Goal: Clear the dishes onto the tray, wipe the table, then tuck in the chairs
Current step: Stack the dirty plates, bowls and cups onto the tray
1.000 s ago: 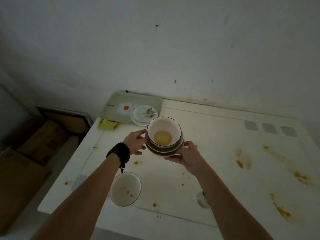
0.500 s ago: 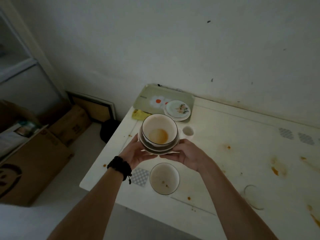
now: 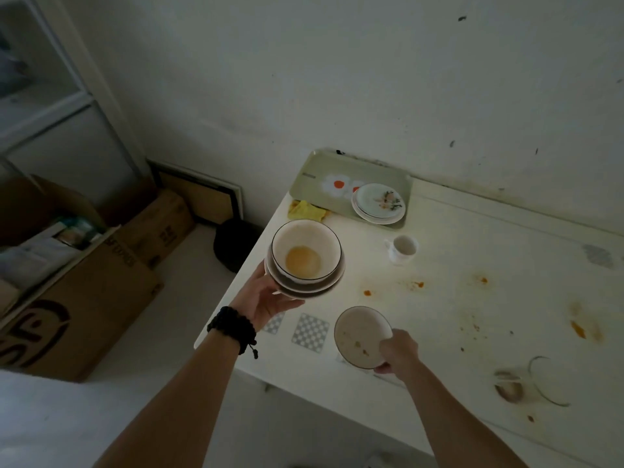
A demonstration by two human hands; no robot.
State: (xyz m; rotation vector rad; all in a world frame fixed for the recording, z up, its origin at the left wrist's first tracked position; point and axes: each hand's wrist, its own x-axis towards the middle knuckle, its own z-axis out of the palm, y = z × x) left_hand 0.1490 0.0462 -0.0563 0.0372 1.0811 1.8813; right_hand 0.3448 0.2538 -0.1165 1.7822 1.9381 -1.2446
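My left hand (image 3: 266, 298), with a black bracelet at the wrist, holds up a stack of bowls (image 3: 305, 260) from below; the top bowl has orange residue in it. My right hand (image 3: 398, 349) grips the near rim of a single dirty bowl (image 3: 359, 334) at the table's front, which looks tilted. A pale green tray (image 3: 314, 177) with flower print lies at the table's far left corner, against the wall, and carries a stack of small plates (image 3: 378, 202). A yellow cloth (image 3: 305, 211) lies at the tray's near left edge. A white cup (image 3: 401, 249) stands between tray and bowls.
The white table (image 3: 472, 315) has orange stains and crumbs across its right part. A clear glass (image 3: 547, 380) and a smeared spot sit near the front right edge. Cardboard boxes (image 3: 84, 298) and a dark bin (image 3: 233, 244) stand on the floor to the left.
My right hand has left the stack and taken hold of the single bowl at the front. The left hand alone now carries the stack. The view has swung left.
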